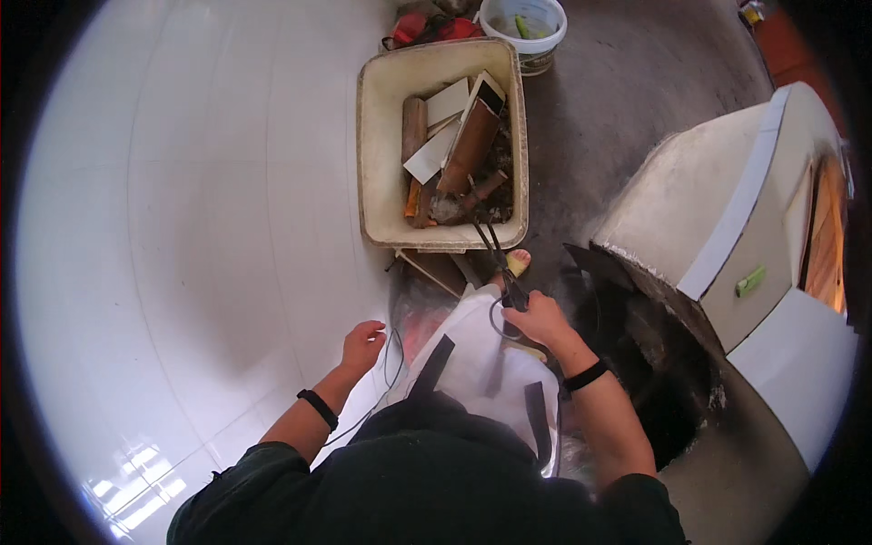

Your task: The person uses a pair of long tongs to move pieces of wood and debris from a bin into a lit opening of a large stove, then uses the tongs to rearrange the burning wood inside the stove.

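Observation:
My right hand (538,319) is closed on a pair of long dark metal tongs (499,253), just in front of my legs. The tongs point away from me, their tips over the near right part of a large cream plastic bin (366,150). Inside the bin lie wood pieces (471,144), white flat scraps (446,102) and dark debris; whether the tips touch a short wood piece there, I cannot tell. My left hand (364,346) hangs over the white tiled surface at the left, fingers loosely curled, holding nothing.
A white bucket (538,45) with a green item inside stands behind the bin. On the right is a masonry stove (688,184) with a dark opening, a fire (828,231) and a green lighter-like object (751,281) on top. A thin cable (368,413) runs beside my left hand.

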Demonstrator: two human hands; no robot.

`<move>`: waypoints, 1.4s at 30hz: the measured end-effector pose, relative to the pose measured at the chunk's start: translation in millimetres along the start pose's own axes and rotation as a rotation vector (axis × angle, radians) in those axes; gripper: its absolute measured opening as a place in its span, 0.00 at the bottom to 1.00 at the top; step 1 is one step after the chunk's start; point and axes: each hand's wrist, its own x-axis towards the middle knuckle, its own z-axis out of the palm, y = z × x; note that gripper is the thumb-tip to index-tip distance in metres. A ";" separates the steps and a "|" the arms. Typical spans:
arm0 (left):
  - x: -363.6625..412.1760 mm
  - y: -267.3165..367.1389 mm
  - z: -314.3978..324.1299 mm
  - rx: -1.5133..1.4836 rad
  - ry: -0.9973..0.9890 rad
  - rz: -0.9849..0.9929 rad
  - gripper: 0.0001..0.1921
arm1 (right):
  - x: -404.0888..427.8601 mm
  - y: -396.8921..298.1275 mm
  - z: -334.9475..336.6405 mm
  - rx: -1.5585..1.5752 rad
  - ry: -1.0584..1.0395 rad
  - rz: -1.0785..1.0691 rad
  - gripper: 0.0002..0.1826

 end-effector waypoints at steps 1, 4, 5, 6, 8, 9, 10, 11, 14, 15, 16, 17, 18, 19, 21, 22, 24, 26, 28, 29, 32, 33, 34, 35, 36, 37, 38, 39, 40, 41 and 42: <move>-1.0 -1.0 2.1 -0.001 0.003 -0.003 0.12 | 1.7 0.8 -2.8 -0.017 0.006 0.012 0.32; -4.1 0.6 7.8 -0.036 0.010 -0.048 0.12 | -10.8 19.2 -13.7 -0.087 0.049 0.010 0.25; -5.2 1.5 10.8 -0.054 0.010 -0.066 0.12 | -17.3 24.0 -19.1 -0.044 0.032 0.031 0.22; -5.8 2.9 11.5 -0.089 0.018 -0.083 0.12 | -21.7 26.4 -22.6 -0.026 0.023 0.042 0.21; -8.9 0.7 15.3 -0.126 0.029 -0.088 0.12 | -27.2 33.4 -27.2 0.033 0.007 0.088 0.20; -9.3 0.6 15.8 -0.141 0.035 -0.088 0.12 | -24.8 32.7 -29.8 0.050 0.005 0.104 0.20; -9.5 1.2 16.0 -0.134 0.031 -0.103 0.12 | -22.8 33.4 -32.4 0.066 0.004 0.119 0.20; -10.7 2.1 16.4 -0.135 0.031 -0.114 0.12 | -19.1 33.0 -34.3 0.072 0.008 0.128 0.20; -10.2 4.5 14.5 -0.119 0.034 -0.136 0.12 | 6.9 41.3 -24.5 0.133 -0.008 0.183 0.19; -11.7 4.2 15.2 -0.113 0.040 -0.142 0.12 | 14.0 36.5 -24.6 0.161 -0.022 0.202 0.19; -13.8 4.3 14.6 -0.153 0.043 -0.136 0.12 | 23.1 31.1 -25.6 0.190 -0.031 0.219 0.19; -12.2 4.2 12.0 -0.169 0.050 -0.143 0.12 | 32.8 24.2 -24.5 0.298 -0.028 0.232 0.14; -13.9 5.8 12.3 -0.187 0.053 -0.153 0.12 | 39.7 15.5 -25.1 0.351 -0.026 0.239 0.12; -16.4 7.9 11.1 -0.206 0.056 -0.165 0.12 | 44.9 3.5 -27.0 0.401 -0.024 0.247 0.10; -18.4 3.8 7.6 -0.180 0.055 -0.174 0.12 | 50.7 -11.6 -33.1 0.538 -0.116 0.327 0.09; -18.9 1.5 7.7 -0.172 0.054 -0.177 0.12 | 52.7 -13.7 -35.1 0.583 -0.146 0.355 0.08; -17.8 -2.1 8.6 -0.194 0.065 -0.178 0.12 | 55.5 -8.2 -35.8 0.511 -0.181 0.306 0.07; -15.8 -1.8 8.9 -0.182 0.064 -0.173 0.12 | 50.3 7.6 -39.3 0.450 -0.238 0.271 0.08; -17.7 1.3 0.4 -0.170 0.065 -0.178 0.12 | 26.9 2.0 -47.5 0.400 -0.291 0.253 0.10; -18.1 2.0 0.4 -0.152 0.073 -0.151 0.11 | 7.1 -2.0 -55.5 0.355 -0.264 0.265 0.10; -14.1 5.8 0.9 -0.144 0.074 -0.118 0.11 | -41.0 21.7 -64.6 0.346 -0.281 0.217 0.08; -10.6 7.9 -1.6 -0.148 0.068 -0.110 0.11 | -57.5 40.0 -67.1 0.350 -0.289 0.179 0.08; -8.1 7.1 -0.6 -0.148 0.066 -0.107 0.11 | -72.6 42.4 -68.9 0.400 -0.316 0.185 0.08; -5.9 5.9 -1.4 -0.167 0.073 -0.090 0.12 | -90.2 43.5 -72.2 0.445 -0.341 0.192 0.09; -5.1 5.1 -3.0 -0.174 0.081 -0.086 0.12 | -108.0 34.9 -79.9 0.509 -0.379 0.223 0.10; -0.3 5.5 -2.9 -0.184 0.081 -0.074 0.12 | -127.8 26.4 -88.9 0.574 -0.403 0.262 0.11; 4.3 9.9 -7.0 -0.149 0.091 -0.108 0.13 | -141.4 24.6 -96.1 0.588 -0.458 0.271 0.09; 17.3 8.5 -6.7 -0.125 0.103 -0.092 0.14 | -154.3 30.2 -98.0 0.602 -0.471 0.276 0.07; 27.6 6.1 -6.9 -0.100 0.119 -0.083 0.15 | -165.9 36.1 -99.5 0.612 -0.492 0.279 0.06; 39.8 3.8 -7.7 -0.074 0.134 -0.072 0.16 | -179.3 47.6 -97.3 0.586 -0.470 0.230 0.08; 52.4 1.2 -5.9 -0.013 0.173 -0.023 0.19 | -187.8 49.7 -97.2 0.572 -0.461 0.205 0.09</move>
